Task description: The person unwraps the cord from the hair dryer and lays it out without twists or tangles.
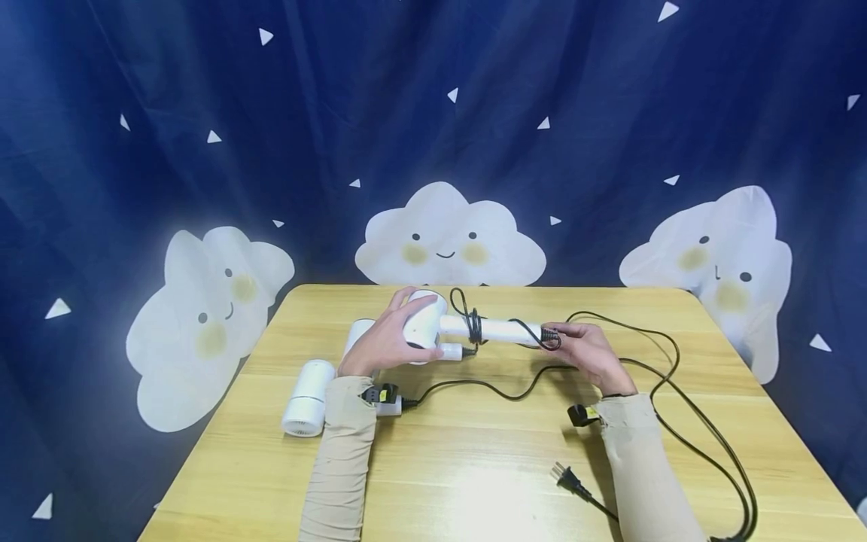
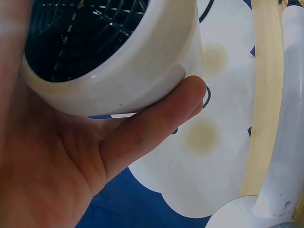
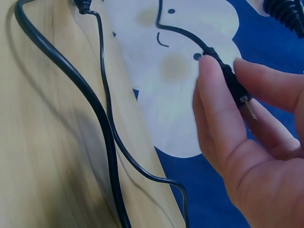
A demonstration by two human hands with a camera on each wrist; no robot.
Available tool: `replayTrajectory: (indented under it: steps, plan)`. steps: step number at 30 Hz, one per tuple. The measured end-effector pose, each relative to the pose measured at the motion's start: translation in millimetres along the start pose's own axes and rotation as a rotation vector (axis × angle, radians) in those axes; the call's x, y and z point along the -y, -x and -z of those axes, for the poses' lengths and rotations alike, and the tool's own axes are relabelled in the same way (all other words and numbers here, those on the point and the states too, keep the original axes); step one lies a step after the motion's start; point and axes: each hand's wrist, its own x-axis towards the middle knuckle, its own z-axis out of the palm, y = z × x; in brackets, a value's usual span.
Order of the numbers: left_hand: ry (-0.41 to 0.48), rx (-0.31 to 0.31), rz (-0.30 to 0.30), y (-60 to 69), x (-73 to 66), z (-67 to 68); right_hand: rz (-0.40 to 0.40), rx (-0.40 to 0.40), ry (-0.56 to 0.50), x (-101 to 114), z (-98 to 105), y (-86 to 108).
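Note:
My left hand point(image 1: 387, 340) grips a white hair dryer point(image 1: 425, 325) by its head and holds it above the table. In the left wrist view, my thumb lies along the white rim of the dryer head point(image 2: 156, 71), whose dark grille faces the camera. Part of the black cord point(image 1: 476, 327) is wound round the dryer's handle. By the handle's end, my right hand point(image 1: 588, 352) pinches a black plug point(image 3: 233, 81) with metal prongs between thumb and fingers. Two more white hair dryers lie at the left: one near my left forearm point(image 1: 310, 395), the other partly hidden behind my left hand point(image 1: 359, 331).
Black cords point(image 1: 704, 414) loop across the right side of the wooden table point(image 1: 474, 452). A loose two-pin plug point(image 1: 570, 479) lies near the front, left of my right forearm. A dark blue curtain point(image 1: 433, 98) with cloud faces hangs behind the table.

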Motion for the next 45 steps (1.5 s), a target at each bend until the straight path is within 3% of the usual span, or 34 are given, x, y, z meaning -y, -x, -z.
replayTrajectory:
  steps: [8,15,34,45]
  plan:
    - [-0.007,0.001,-0.006,-0.2,-0.8,-1.7,0.094,-0.077,-0.143,4.8,-0.6,1.0]
    - [-0.001,0.017,0.005,-0.1,0.4,-2.9,0.166,-0.062,-0.320,13.1,-4.6,5.3]
    - [-0.004,0.013,0.013,0.0,4.0,-2.6,0.315,-0.010,-0.427,43.1,-14.5,21.6]
    - [-0.010,0.006,0.018,-1.5,5.9,-3.2,0.403,0.061,-0.383,59.5,-28.8,34.8]
